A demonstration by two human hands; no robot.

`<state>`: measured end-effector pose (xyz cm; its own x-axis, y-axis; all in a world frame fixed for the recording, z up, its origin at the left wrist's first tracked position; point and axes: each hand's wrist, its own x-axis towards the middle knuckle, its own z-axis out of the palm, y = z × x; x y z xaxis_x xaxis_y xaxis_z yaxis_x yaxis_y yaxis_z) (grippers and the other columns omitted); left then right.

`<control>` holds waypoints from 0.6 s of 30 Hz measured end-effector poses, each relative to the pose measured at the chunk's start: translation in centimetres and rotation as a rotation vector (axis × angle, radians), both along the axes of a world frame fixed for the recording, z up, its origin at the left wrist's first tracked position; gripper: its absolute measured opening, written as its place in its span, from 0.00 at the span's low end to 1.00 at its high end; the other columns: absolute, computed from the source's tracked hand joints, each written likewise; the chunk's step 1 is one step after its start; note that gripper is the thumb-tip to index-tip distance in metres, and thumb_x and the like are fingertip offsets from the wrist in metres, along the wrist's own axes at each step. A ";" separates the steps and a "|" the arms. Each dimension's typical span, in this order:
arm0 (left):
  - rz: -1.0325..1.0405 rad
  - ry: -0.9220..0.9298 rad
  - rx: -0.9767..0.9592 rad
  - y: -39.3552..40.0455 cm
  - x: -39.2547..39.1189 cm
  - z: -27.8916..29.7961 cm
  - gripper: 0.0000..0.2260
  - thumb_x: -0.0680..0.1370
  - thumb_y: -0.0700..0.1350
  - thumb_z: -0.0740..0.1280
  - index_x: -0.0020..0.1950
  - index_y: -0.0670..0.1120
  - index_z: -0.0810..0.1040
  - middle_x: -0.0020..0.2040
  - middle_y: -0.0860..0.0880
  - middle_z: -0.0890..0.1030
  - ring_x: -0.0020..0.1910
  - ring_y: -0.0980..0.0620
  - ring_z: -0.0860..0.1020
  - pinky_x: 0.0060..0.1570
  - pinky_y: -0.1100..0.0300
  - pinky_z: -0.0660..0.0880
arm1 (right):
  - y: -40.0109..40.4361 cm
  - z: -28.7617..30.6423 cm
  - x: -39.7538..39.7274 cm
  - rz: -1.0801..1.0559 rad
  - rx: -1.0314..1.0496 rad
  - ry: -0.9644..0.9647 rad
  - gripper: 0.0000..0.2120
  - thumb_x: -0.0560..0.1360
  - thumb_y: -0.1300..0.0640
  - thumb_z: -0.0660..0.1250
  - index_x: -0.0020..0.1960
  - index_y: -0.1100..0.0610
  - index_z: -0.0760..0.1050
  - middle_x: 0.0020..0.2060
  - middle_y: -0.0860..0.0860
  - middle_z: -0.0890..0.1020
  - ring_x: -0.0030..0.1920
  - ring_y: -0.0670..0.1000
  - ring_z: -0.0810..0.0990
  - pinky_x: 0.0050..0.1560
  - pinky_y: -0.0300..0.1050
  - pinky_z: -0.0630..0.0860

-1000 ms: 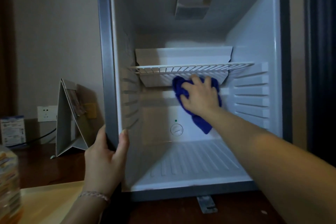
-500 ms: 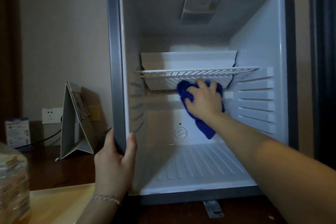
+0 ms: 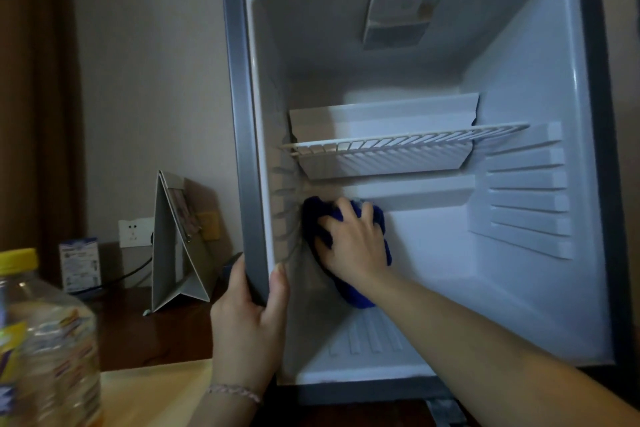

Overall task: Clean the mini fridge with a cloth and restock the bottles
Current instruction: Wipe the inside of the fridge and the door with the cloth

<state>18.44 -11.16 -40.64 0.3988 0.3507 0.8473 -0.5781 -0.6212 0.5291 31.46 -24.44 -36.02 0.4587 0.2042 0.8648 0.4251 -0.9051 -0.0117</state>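
The open mini fridge [image 3: 244,114] stands in front of me with a white interior and a wire shelf [image 3: 398,144] halfway up. My right hand [image 3: 356,243] presses a bunched blue cloth [image 3: 349,291] against the back wall near the lower left corner, fingers curled over it. My left hand [image 3: 247,319] grips the fridge's grey left frame edge, thumb on the inner lip. A clear plastic bottle with a yellow cap [image 3: 38,343] stands at the near left, partly cut off by the frame.
A folded white card stand [image 3: 173,243] sits on the dark wooden top left of the fridge, beside a small blue-and-white box [image 3: 79,262] and a wall socket [image 3: 133,232] with a cable. A pale surface [image 3: 156,392] lies under the bottle.
My right hand has slid the cloth down and to the left along the back wall, uncovering the area under the shelf. My left hand keeps its grip on the frame.
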 end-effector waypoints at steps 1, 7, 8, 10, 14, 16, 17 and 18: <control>-0.003 0.000 0.004 0.1 0.0 0.0 0.10 0.78 0.46 0.68 0.57 0.42 0.78 0.31 0.54 0.78 0.35 0.66 0.79 0.30 0.77 0.68 | 0.2 0.1 0.3 0.035 0.086 0.060 0.13 0.76 0.45 0.65 0.57 0.48 0.79 0.62 0.51 0.68 0.59 0.62 0.66 0.44 0.51 0.65; 0.000 -0.022 0.010 0.3 0.2 0.0 0.09 0.78 0.45 0.68 0.56 0.42 0.79 0.33 0.56 0.79 0.35 0.67 0.78 0.31 0.77 0.68 | 3.2 0.9 1.4 0.430 0.900 0.364 0.15 0.66 0.41 0.66 0.42 0.51 0.79 0.45 0.54 0.78 0.41 0.55 0.79 0.40 0.49 0.79; -0.003 -0.022 0.011 0.2 0.1 0.0 0.09 0.78 0.45 0.68 0.55 0.43 0.79 0.32 0.56 0.78 0.35 0.67 0.78 0.31 0.77 0.68 | 3.5 0.7 1.1 0.484 0.977 0.385 0.12 0.67 0.44 0.68 0.40 0.52 0.79 0.42 0.55 0.80 0.37 0.53 0.79 0.36 0.45 0.77; -0.012 -0.022 0.020 0.2 0.1 0.1 0.08 0.78 0.45 0.67 0.55 0.43 0.79 0.32 0.55 0.78 0.35 0.67 0.78 0.31 0.77 0.68 | 3.4 0.5 0.8 0.562 1.097 0.403 0.09 0.71 0.51 0.71 0.37 0.55 0.78 0.36 0.54 0.81 0.32 0.49 0.76 0.28 0.39 0.71; -0.031 -0.026 0.015 0.5 0.0 0.0 0.12 0.79 0.47 0.67 0.59 0.43 0.78 0.36 0.57 0.79 0.36 0.68 0.79 0.32 0.77 0.69 | 3.3 0.6 0.6 0.646 1.374 0.474 0.05 0.75 0.55 0.70 0.44 0.57 0.81 0.33 0.50 0.81 0.33 0.49 0.78 0.24 0.32 0.69; -0.027 -0.030 0.008 0.8 0.0 -0.1 0.14 0.78 0.50 0.65 0.61 0.43 0.78 0.38 0.59 0.79 0.37 0.69 0.79 0.33 0.77 0.70 | 4.4 1.0 0.2 0.692 1.495 0.520 0.06 0.76 0.56 0.69 0.48 0.58 0.81 0.36 0.50 0.82 0.35 0.46 0.78 0.26 0.33 0.71; -0.034 -0.027 0.002 0.8 0.0 -0.1 0.17 0.78 0.52 0.64 0.61 0.44 0.77 0.39 0.60 0.79 0.37 0.70 0.78 0.33 0.77 0.71 | 4.8 1.1 0.1 0.690 1.520 0.519 0.07 0.77 0.55 0.69 0.50 0.58 0.81 0.38 0.50 0.81 0.35 0.46 0.78 0.27 0.32 0.70; -0.047 -0.022 -0.002 0.7 -0.1 -0.1 0.20 0.77 0.55 0.63 0.62 0.44 0.77 0.40 0.61 0.78 0.38 0.71 0.78 0.34 0.78 0.71 | 5.0 1.3 0.0 0.687 1.521 0.506 0.07 0.77 0.55 0.68 0.51 0.59 0.80 0.38 0.50 0.80 0.36 0.47 0.77 0.28 0.31 0.70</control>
<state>18.36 -10.42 -40.75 0.3959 0.3340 0.8554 -0.6186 -0.5915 0.5172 31.47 -19.47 -34.77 0.9070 -0.3277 0.2647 0.3802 0.3662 -0.8493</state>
